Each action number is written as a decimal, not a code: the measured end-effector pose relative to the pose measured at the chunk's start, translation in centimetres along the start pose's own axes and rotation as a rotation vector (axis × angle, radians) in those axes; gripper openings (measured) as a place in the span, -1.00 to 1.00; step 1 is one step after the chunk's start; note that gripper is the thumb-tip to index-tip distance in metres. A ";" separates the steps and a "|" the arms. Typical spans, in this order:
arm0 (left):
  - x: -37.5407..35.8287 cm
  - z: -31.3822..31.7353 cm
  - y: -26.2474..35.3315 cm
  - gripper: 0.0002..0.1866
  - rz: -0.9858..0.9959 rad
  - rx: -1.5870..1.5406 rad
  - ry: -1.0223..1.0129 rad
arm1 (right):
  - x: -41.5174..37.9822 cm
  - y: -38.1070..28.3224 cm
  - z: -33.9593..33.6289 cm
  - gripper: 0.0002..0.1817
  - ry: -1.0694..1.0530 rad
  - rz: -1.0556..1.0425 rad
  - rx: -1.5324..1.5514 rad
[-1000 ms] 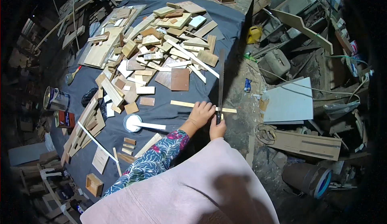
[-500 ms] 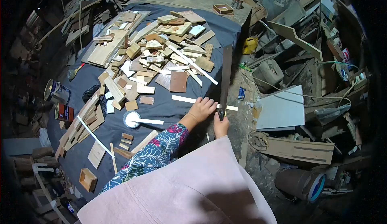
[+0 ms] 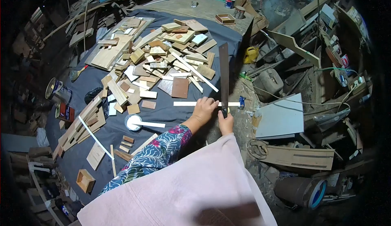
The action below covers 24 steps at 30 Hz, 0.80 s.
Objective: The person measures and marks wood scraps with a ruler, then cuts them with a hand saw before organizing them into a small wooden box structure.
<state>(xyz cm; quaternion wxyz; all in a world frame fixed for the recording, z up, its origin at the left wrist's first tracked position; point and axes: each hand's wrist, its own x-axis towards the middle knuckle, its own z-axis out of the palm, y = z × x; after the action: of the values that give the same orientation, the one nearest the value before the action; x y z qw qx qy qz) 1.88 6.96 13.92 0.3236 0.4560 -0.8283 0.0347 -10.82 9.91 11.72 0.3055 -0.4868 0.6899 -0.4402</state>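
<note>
My left hand (image 3: 205,109) presses a thin white wooden strip (image 3: 185,104) down at the table's edge, fingers curled over it. The strip's far end sticks out to the right, past the cloth's edge. In my right hand (image 3: 225,123) is the handle of a handsaw (image 3: 224,73). Its long dark blade points away from me and crosses the strip just right of my left fingers. To the left, a white tub (image 3: 132,122) of white paste or paint has a flat white stick (image 3: 152,125) lying out of it.
A heap of wood offcuts (image 3: 179,88) covers the far part of the dark cloth (image 3: 163,111). A paintbrush (image 3: 78,74), cans (image 3: 64,111) and a small wooden box (image 3: 85,181) stand left. Right of the edge lie a white panel (image 3: 281,116) and a jerrycan (image 3: 269,82).
The strip has turned from a slant to nearly level in view, its right end moving up. The saw blade has swung slightly left, still in my right hand.
</note>
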 end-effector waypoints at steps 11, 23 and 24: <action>0.7 -2.6 -1.3 -0.86 -0.397 -0.263 0.102 | -0.3 -2.7 -3.0 -0.61 0.003 -0.040 0.151; 1.5 -7.1 0.4 -0.74 -0.584 -0.262 -0.118 | -3.5 -2.6 -2.4 -0.56 -0.072 -0.248 -0.058; 1.5 -7.1 0.4 -0.74 -0.590 -0.262 -0.116 | -3.8 -2.7 -2.6 -0.56 -0.085 -0.213 -0.036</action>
<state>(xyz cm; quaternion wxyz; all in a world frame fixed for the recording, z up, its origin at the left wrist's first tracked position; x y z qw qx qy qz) 4.57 8.65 20.47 0.3279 0.6322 -0.6749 -0.1933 -10.64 13.86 15.25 0.2774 -0.5810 0.6283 -0.4367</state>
